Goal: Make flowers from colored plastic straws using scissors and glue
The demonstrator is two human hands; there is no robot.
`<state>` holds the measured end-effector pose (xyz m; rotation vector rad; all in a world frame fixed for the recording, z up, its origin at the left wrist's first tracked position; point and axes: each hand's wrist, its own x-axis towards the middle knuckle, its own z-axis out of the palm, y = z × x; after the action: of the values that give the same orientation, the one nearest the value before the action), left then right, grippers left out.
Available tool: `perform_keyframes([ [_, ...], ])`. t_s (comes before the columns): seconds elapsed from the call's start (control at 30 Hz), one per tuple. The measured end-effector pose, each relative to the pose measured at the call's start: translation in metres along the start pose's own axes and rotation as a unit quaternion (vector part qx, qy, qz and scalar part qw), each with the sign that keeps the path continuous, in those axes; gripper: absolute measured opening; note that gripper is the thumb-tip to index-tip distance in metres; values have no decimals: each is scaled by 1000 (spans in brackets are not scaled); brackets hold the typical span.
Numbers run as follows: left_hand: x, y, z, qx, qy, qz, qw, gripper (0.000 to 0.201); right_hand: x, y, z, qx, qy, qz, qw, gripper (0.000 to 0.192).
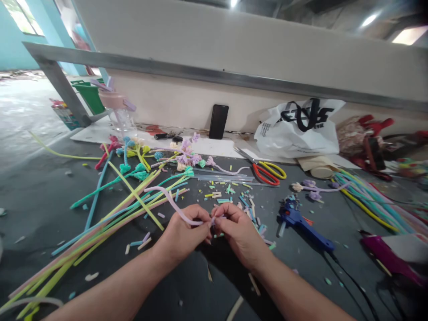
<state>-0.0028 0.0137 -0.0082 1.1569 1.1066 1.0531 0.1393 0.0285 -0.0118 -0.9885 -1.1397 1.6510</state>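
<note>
Head view; clock centred on the paired hands.

1. Lilac fuzzy stem (174, 205), one. Location: in both hands, above the table (160, 285). Free end curves out toward 10 o'clock; worked end small and partly hidden by fingers.
2. Left hand (183, 232), one. Thumb and forefinger closed in a narrow pinch on the stem, which passes over the hand.
3. Right hand (239, 229), one. Thumb and forefinger likewise pinched on the stem's worked end, just beside the left fingertips.
4. Cut stem pieces (217, 195), many, mixed colours. Scattered between 12 and 2 o'clock.
5. Clear sticks (227, 178), several. Lying flat at 12 o'clock.
6. Black phone (219, 121), one. Propped upright at 12 o'clock, farther off.
7. Scissors (265, 171), one pair, red and yellow handles. Between 1 and 2 o'clock, blades apart.
8. White bag (299, 131), one, black lettering. Beyond the scissors.
9. Blue glue gun (306, 229), one, corded. On its side at 3 o'clock.
10. Long loose stems (110, 219), yellow, pink, green and blue. Fanned across 9 o'clock.
11. Fuzzy flowers (187, 154), a cluster, several colours. Between 10 and 12 o'clock.
12. Clear bottle (122, 124), one, pink lid. Between 10 and 11 o'clock, behind the flowers.
</note>
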Motion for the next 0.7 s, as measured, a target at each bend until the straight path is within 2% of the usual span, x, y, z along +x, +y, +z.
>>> perform_keyframes([
  [0.07,0,0,2,-34,-4,4,999,10,1,-3,-2,3,-7,-17,1000,10],
  [0.17,0,0,5,-103,-2,3,995,33,2,-10,-6,19,-28,-53,998,12],
  [0.23,0,0,4,-134,-4,-10,991,39,1,-16,-10,33,-51,-69,996,14],
  [0.3,0,0,2,-139,-40,-36,989,31,1,-21,-14,54,-80,-73,993,16],
  [0.37,-2,1,-1,-135,-105,-73,983,26,0,-24,-17,59,-110,-70,990,18],
  [0.5,-6,6,-7,-179,-215,-138,950,38,-2,-26,-19,-44,-157,-91,982,15],
  [0.6,-8,5,-10,-160,-258,-163,939,38,-4,-27,-17,-147,-187,-106,965,8],
  [0.7,-6,1,-10,-127,-277,-179,936,35,-4,-27,-18,-215,-201,-114,949,8],
])
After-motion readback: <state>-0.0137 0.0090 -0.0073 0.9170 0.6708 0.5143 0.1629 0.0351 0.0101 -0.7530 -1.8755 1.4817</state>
